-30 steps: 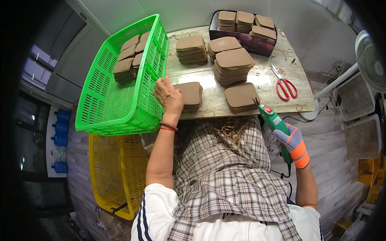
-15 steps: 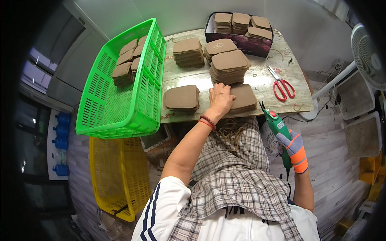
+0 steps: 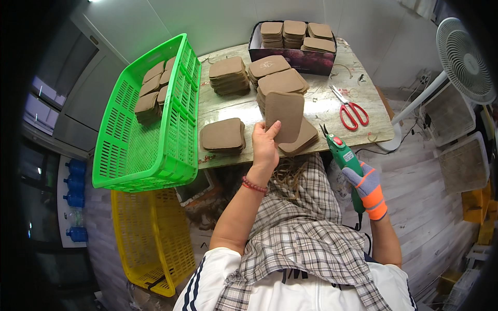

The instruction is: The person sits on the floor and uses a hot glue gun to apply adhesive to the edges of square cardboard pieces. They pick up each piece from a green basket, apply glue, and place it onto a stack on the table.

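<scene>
My bare left hand [image 3: 266, 142] pinches a brown rounded fabric pad [image 3: 285, 115] by its lower left edge and holds it tilted up over the table. Behind it rises a tall stack of like pads [image 3: 280, 81]; below and to its right lies a low, fanned stack [image 3: 303, 139]. Another low stack [image 3: 222, 135] sits left of the hand. In a grey and orange work glove, my right hand [image 3: 365, 189] is wrapped round green electric scissors [image 3: 341, 153] with a red button, blades pointing up and left beside the table's front edge.
Red-handled scissors [image 3: 354, 114] lie at the table's right. A dark box [image 3: 311, 60] of pads stands at the back. The green crate [image 3: 179, 140] on the left holds more stacks; a yellow crate [image 3: 140, 238] stands below. A white fan [image 3: 464, 59] is at the right.
My left hand has lifted a pad off the low front stack and tilted it up. That stack now lies turned and fanned. The whole view has shifted slightly; my right hand keeps the electric scissors.
</scene>
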